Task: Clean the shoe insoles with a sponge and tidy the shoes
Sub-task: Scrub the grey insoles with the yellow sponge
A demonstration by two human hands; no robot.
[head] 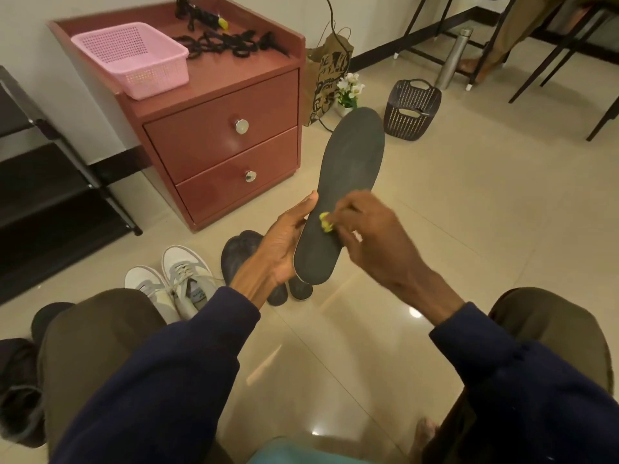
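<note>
My left hand (281,246) grips a long dark grey insole (351,175) by its heel end, holding it up over the floor with the toe pointing away. My right hand (371,236) pinches a small yellow sponge (325,222) and presses it on the insole's lower half. On the floor below sit a pair of white and grey sneakers (181,279) and dark shoes (244,252), partly hidden behind my left wrist. Another dark insole end (300,290) shows under the held one.
A red-brown two-drawer cabinet (221,139) stands ahead left, with a pink basket (134,58) and black straps on top. A black shoe rack (50,195) is at far left. A paper bag (330,75), a small flower pot, a dark basket (412,108) and chair legs stand beyond.
</note>
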